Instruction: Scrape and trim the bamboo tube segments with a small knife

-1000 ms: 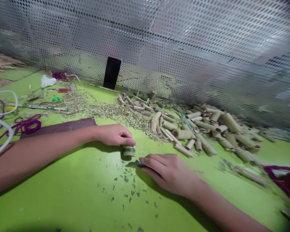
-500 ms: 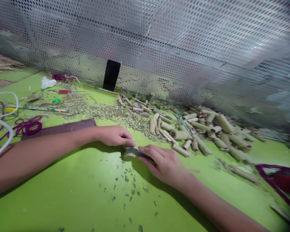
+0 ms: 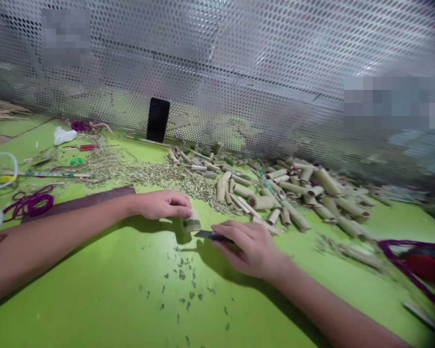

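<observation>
My left hand (image 3: 162, 204) is closed, its fingertips pinching a short green bamboo piece (image 3: 192, 224) that stands on the green table (image 3: 94, 290). My right hand (image 3: 247, 246) is closed on a small knife (image 3: 207, 235), whose dark blade points left and lies just below and right of the bamboo piece. Small dark shavings (image 3: 184, 285) are scattered on the table in front of both hands.
A heap of cut bamboo tubes (image 3: 293, 193) lies to the right, thin bamboo slivers (image 3: 155, 171) behind the hands. A dark phone (image 3: 157, 120) leans on the perforated metal screen (image 3: 239, 72). Purple cord (image 3: 29, 203), white cable (image 3: 0, 193) and a brown strip (image 3: 79, 200) lie left.
The knife blade went up against the bamboo piece half a second ago and has now drawn back to just beside it. My left hand kept its hold; the view shifted slightly.
</observation>
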The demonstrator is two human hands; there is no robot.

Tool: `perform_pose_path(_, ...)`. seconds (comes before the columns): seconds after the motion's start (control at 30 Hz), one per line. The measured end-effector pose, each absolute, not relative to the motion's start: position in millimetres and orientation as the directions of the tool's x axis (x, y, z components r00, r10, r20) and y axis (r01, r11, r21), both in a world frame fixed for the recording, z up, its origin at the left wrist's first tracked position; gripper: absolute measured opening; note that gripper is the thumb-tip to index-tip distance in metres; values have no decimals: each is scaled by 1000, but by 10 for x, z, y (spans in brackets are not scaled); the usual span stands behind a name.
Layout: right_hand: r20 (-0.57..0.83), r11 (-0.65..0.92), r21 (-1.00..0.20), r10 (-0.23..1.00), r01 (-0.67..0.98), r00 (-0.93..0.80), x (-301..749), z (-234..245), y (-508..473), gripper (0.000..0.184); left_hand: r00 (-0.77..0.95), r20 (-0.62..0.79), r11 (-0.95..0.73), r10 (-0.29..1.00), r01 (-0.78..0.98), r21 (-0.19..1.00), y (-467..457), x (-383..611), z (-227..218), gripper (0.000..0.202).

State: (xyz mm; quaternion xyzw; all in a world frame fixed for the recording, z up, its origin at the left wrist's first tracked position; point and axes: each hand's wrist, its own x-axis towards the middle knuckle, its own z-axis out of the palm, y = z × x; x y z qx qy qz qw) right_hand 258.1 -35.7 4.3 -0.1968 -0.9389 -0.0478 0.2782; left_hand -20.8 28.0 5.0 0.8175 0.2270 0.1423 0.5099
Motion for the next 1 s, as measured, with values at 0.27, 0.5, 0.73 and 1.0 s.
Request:
perform_pose_path(0.27, 608, 874, -81, 424, 479, -671, 2610, 75, -289, 15, 737, -39, -111, 674, 153, 982, 235, -234, 42, 32)
perform_pose_path(0.5, 426, 707, -321, 702, 630, -570, 2464, 146, -466, 40, 750, -48, -200, 659, 237, 951, 31, -68, 157, 41)
perform_pose_path(0.73, 480, 717, -340, 688, 608, -544, 2519, 129, -408, 32, 565, -111, -199, 817, 458, 866, -250, -150, 356, 54)
perform_pose_path(1.0, 471, 746, -256, 651, 614, -595, 2620, 28, -258, 35, 424, -166, -283, 890, 801, 528, -1193, -1090, 181, 83)
